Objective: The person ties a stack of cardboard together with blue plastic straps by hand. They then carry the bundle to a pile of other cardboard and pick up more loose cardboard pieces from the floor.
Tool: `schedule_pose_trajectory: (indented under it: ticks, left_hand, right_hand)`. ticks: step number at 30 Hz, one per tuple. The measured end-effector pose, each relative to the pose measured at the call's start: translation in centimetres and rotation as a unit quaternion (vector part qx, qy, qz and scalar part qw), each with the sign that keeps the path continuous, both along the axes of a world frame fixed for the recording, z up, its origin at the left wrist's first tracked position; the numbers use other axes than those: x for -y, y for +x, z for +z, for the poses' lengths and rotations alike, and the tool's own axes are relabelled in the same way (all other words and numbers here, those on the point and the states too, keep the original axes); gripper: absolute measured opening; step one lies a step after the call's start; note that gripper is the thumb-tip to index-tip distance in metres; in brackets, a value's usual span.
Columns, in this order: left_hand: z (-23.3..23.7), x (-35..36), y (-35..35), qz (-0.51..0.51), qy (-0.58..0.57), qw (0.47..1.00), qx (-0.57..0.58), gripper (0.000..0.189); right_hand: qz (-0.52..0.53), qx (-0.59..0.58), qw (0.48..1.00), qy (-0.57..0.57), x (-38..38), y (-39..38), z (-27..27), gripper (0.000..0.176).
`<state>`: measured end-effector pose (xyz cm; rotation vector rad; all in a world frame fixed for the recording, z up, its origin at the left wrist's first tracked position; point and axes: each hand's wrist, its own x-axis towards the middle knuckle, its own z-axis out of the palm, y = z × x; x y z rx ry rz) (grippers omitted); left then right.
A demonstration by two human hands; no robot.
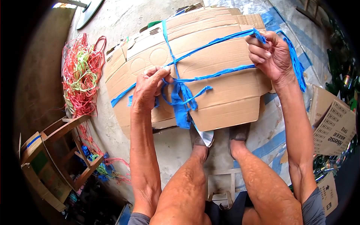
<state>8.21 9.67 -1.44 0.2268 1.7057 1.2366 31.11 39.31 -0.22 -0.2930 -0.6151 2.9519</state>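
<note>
A stack of flattened cardboard (217, 48) lies on the floor before my feet, with blue plastic strapping (213, 42) wrapped across it in more than one direction. My right hand (272, 56) is raised over the stack's right side, fingers curled around a strand pulled taut, its loose tail draped past the wrist. My left hand (150, 86) is closed in a pinch on the strapping near where the strands cross. Loose blue ends bunch just right of it. A silvery pointed piece, perhaps a blade (206, 138), sticks out under the stack's near edge.
Tangled red and green plastic strips (82, 75) lie at left. Below them stands a wooden frame (71, 150) beside tied cardboard (41, 172). At right are a printed cardboard box (333, 127) and several green bottles (339, 69). A blue-striped sheet (270, 144) covers part of the floor.
</note>
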Motion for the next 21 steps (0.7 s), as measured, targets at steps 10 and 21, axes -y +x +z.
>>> schedule_pose_trajectory:
  ticks: [10,21]
  left_hand:
    - [0.3,-0.5,0.5,0.007,-0.023,0.999,-0.029,0.025]
    - [-0.6,-1.0,1.6,0.031,-0.008,0.995,-0.095,0.028]
  right_hand:
    - [-0.148,-0.022,0.989,0.021,1.1,-1.5,1.3,0.034]
    - [-0.271,-0.017,0.944,0.185,-8.0,5.1,9.0,0.015]
